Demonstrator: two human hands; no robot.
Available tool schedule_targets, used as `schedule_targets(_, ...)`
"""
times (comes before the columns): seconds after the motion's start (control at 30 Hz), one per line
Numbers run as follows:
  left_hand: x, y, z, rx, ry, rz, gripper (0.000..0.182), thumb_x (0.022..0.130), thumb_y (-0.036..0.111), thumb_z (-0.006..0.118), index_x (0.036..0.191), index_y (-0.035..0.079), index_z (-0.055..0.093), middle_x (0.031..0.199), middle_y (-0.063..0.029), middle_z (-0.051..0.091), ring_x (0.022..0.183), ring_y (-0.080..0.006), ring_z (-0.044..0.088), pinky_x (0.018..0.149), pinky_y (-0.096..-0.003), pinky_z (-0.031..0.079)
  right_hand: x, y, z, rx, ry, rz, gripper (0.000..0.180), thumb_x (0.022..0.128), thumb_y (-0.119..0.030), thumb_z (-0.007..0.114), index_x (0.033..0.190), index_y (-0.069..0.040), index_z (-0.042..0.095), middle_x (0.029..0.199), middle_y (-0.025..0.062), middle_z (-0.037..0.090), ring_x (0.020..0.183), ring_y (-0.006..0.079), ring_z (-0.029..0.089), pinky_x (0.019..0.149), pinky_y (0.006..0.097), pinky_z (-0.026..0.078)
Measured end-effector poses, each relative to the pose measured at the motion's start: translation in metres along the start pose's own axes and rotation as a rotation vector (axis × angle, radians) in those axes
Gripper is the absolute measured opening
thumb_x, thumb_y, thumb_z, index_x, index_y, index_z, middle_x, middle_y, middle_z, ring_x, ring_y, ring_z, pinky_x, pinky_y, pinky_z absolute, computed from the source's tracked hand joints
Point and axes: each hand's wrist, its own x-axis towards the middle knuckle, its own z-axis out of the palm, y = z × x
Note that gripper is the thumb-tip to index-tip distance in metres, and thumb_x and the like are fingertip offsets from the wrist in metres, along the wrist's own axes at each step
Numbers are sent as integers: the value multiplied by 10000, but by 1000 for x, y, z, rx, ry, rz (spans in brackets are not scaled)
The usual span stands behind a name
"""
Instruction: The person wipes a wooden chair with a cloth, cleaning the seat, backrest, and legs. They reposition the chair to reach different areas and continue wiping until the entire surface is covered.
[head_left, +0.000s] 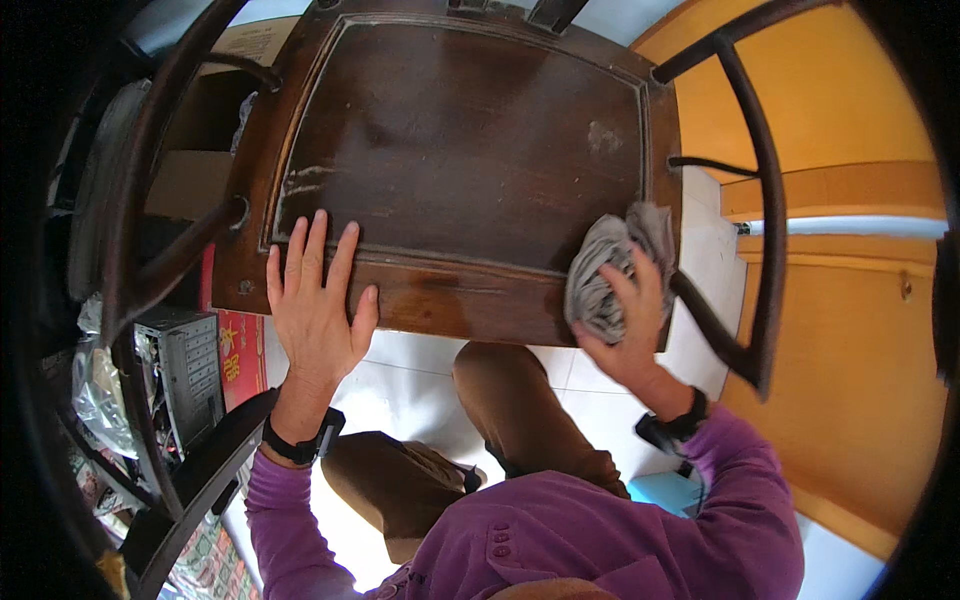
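Before me stands a dark wooden armchair, its seat (465, 142) framed by a raised moulding with pale dust along the grooves. My left hand (315, 296) lies flat on the near left part of the seat, fingers spread, holding nothing. In my right hand (630, 307) is a crumpled grey cloth (607, 262), pressed on the near right corner of the seat. Pale scuffs mark the panel at the left, and a whitish patch (604, 136) shows at its right. The right armrest (769, 202) curves beside the cloth.
The left armrest (142, 150) rises beside the seat. Beyond it are cardboard boxes (187, 180), an opened computer case (184, 375) and a plastic bag (101, 397). Orange wooden furniture (840, 360) stands at the right. A light blue object (664, 491) is on the tiled floor (416, 356).
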Motion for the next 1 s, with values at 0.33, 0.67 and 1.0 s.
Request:
schedule_targets(0.33,11,9,-15,-12,-204,-81,582,948,364,536,1480,131,498,1590,-195,350,1498,-349,277,1214,-575,97,3,0,1,32,-21,53,805,611,-335,868,1337,-161,565,1503,253,388,1382,458,388,1116,680,257)
schedule_targets(0.67,63,93,40,200,-29,-747,576,1006,437,482,1511,161,448,1554,-132,321,1506,-320,225,1211,-597,120,35,-52,7,-48,36,483,723,657,-264,854,1321,-144,593,1510,207,396,1386,447,355,1131,650,261)
schedule_targets(1.0,71,96,32,194,-64,-793,574,976,388,507,1504,169,455,1549,-138,354,1500,-321,247,1213,-591,130,197,-36,75,-6,251,339,709,668,-323,865,1294,-111,608,1432,272,441,1324,473,399,1073,598,336)
